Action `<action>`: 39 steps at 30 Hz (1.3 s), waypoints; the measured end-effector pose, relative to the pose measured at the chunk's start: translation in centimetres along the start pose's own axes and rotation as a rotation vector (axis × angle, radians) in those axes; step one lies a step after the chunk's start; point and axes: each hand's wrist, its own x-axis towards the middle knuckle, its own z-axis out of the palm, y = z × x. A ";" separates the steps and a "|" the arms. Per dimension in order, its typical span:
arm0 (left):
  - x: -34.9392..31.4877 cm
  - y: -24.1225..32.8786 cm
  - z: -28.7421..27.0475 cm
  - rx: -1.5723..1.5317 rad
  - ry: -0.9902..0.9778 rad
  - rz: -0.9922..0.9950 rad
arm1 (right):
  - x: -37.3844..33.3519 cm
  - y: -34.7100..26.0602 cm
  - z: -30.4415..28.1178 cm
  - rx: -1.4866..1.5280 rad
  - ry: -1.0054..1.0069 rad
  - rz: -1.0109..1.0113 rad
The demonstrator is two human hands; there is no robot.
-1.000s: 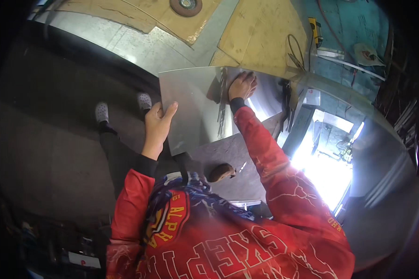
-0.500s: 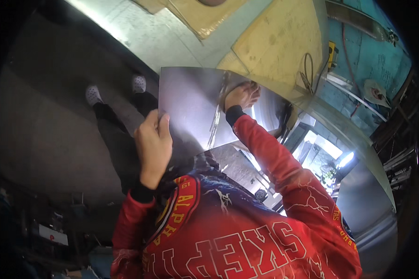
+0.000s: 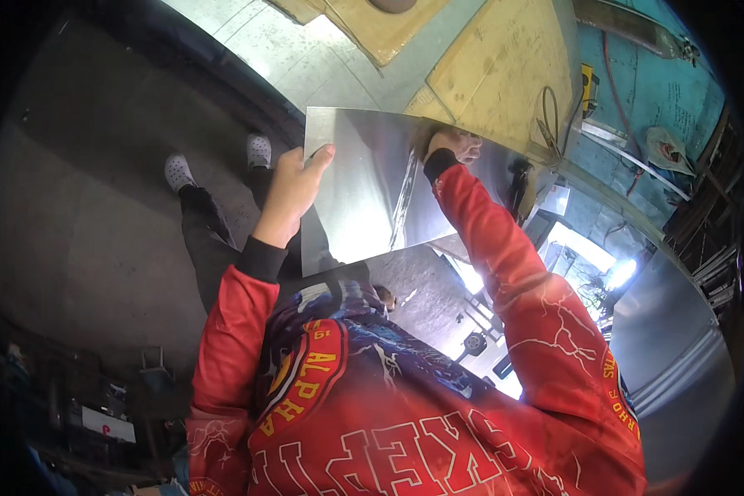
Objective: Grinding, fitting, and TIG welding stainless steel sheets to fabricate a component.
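Observation:
A shiny, mirror-like metal sheet (image 3: pixel 351 194) lies tilted in front of me, its far side against the worktable. My left hand (image 3: pixel 293 192) grips its left edge, thumb over the top face and fingers hidden behind. Near the far edge, my right hand (image 3: pixel 457 145) is closed on or against the sheet. Whatever its fingers hold, if anything, is hidden. A bright streak or crease (image 3: pixel 404 194) runs across the sheet between my hands, and reflections blur its right part.
Beyond the sheet is the metal-topped worktable (image 3: pixel 306 62) with yellowish boards (image 3: pixel 504 74). Pliers-like tool (image 3: pixel 547 132) and a yellow tool (image 3: pixel 588 87) lie at the right. A large bent metal sheet (image 3: pixel 665 331) stands at my right. At the left, feet in white clogs (image 3: pixel 178 172) stand on dark floor.
My left hand has slid farther along the sheet's left edge. Sheet and right hand have shifted slightly right and away, and the sheet's reflections have changed.

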 end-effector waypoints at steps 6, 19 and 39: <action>-1.7 1.0 1.3 0.034 0.124 0.070 | -2.1 -1.1 -1.3 0.283 -0.347 0.020; -1.2 -1.7 0.8 0.382 0.277 0.227 | -1.3 0.4 -0.8 -0.085 -0.217 -0.091; -11.1 -5.4 -30.6 0.283 0.445 -0.185 | -13.7 -0.6 -8.2 0.176 -0.463 -0.922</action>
